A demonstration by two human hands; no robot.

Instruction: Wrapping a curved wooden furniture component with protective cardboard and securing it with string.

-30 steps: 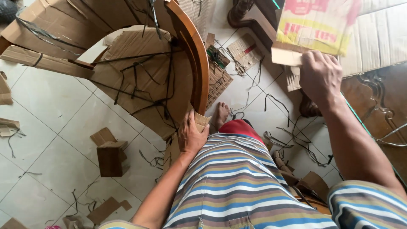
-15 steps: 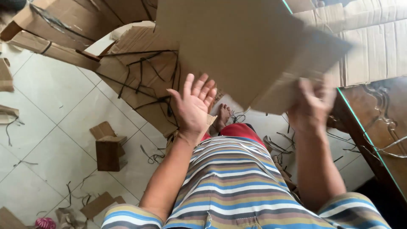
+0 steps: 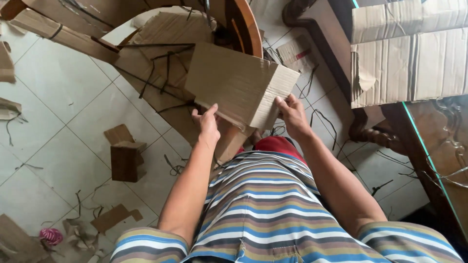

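A folded brown cardboard sheet [image 3: 239, 85] is held in front of me, its plain side up. My left hand [image 3: 206, 122] grips its near left edge. My right hand [image 3: 291, 113] grips its near right corner, where the flap bends down. Below the sheet stands a curved wooden chair frame [image 3: 246, 29] wrapped in cardboard [image 3: 161, 63] and crossed by black straps. My striped shirt fills the bottom of the view.
Flattened cardboard boxes [image 3: 409, 63] lie on a dark wooden table [image 3: 429, 146] at the right. Cardboard scraps, a small brown cardboard block [image 3: 124, 160] and black strap pieces litter the white tiled floor [image 3: 53, 126]. A pink object [image 3: 50, 236] lies at the bottom left.
The cardboard sheet has come down from the table to in front of me. My left hand left the chair's wrapping, opened, and now grips the sheet together with my right hand.
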